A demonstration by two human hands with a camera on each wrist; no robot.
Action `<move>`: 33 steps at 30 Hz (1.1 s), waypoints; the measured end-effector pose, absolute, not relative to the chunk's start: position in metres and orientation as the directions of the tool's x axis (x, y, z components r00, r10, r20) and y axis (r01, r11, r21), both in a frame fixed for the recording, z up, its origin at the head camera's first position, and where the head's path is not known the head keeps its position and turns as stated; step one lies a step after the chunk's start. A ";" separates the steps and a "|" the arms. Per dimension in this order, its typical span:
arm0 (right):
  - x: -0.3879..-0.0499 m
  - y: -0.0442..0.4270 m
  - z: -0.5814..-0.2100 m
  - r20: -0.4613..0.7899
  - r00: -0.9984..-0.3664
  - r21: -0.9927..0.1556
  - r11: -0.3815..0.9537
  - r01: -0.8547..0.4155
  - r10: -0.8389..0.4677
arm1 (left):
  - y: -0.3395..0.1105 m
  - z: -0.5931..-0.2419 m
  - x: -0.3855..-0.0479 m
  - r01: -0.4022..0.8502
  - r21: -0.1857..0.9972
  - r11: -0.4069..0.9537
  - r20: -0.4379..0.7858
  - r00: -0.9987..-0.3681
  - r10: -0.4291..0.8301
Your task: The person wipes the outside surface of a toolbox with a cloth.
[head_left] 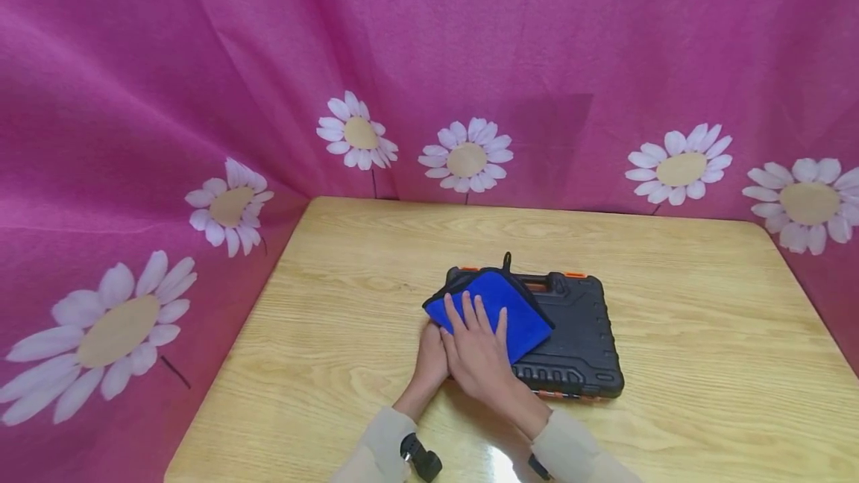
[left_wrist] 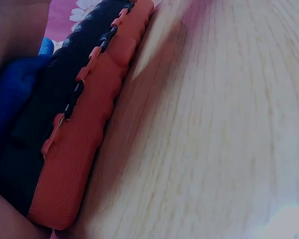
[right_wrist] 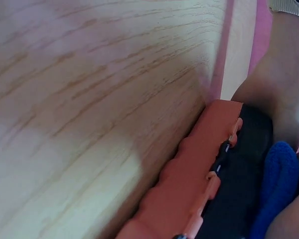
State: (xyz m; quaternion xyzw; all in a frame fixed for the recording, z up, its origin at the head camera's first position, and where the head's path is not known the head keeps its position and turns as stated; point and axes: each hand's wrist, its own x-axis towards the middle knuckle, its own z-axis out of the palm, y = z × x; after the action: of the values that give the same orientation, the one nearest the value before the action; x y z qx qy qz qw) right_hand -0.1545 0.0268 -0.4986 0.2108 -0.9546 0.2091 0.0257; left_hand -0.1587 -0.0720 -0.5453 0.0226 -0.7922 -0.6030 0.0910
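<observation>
In the head view a folded blue cloth (head_left: 530,330) with black edging and a loop lies askew over the left part of a black case (head_left: 580,326). Fingers spread, the right hand (head_left: 478,356) rests flat on the cloth. The left hand (head_left: 432,358) is against the case's left side by the near corner; its fingers are hidden. Both wrist views show the case's orange lower half (left_wrist: 84,134) (right_wrist: 182,184) and black upper half (left_wrist: 50,94) (right_wrist: 239,179), with the cloth (left_wrist: 15,94) (right_wrist: 279,184) on top.
The case lies on a light wooden table (head_left: 349,282). Behind the table and along its left and right sides hangs a pink curtain (head_left: 429,36) with large white daisies. Light glares off the table's near edge between the sleeves (head_left: 382,442).
</observation>
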 end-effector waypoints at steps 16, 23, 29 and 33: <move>-0.148 0.053 -0.507 0.204 -0.881 -0.206 0.861 -0.466 -0.428 | -0.070 -0.541 -0.161 -0.008 0.945 0.326 0.054 -0.982 -0.181; -0.145 0.070 -0.508 0.224 -0.863 -0.161 0.856 -0.491 -0.453 | -0.069 -0.539 -0.160 -0.029 0.933 0.358 0.039 -0.983 -0.182; -0.144 0.084 -0.508 0.196 -0.872 -0.149 0.866 -0.478 -0.448 | -0.071 -0.538 -0.160 -0.047 0.938 0.344 0.009 -0.987 -0.158; -0.144 0.097 -0.509 0.174 -0.883 -0.155 0.873 -0.462 -0.436 | -0.071 -0.539 -0.161 -0.043 0.940 0.337 0.008 -0.989 -0.149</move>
State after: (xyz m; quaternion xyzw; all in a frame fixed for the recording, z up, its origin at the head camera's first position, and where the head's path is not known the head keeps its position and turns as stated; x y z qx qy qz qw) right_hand -0.1443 0.0969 -0.5087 0.2326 -0.9655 0.0961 0.0669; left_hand -0.1607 -0.0706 -0.5387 0.0589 -0.8163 -0.5727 0.0462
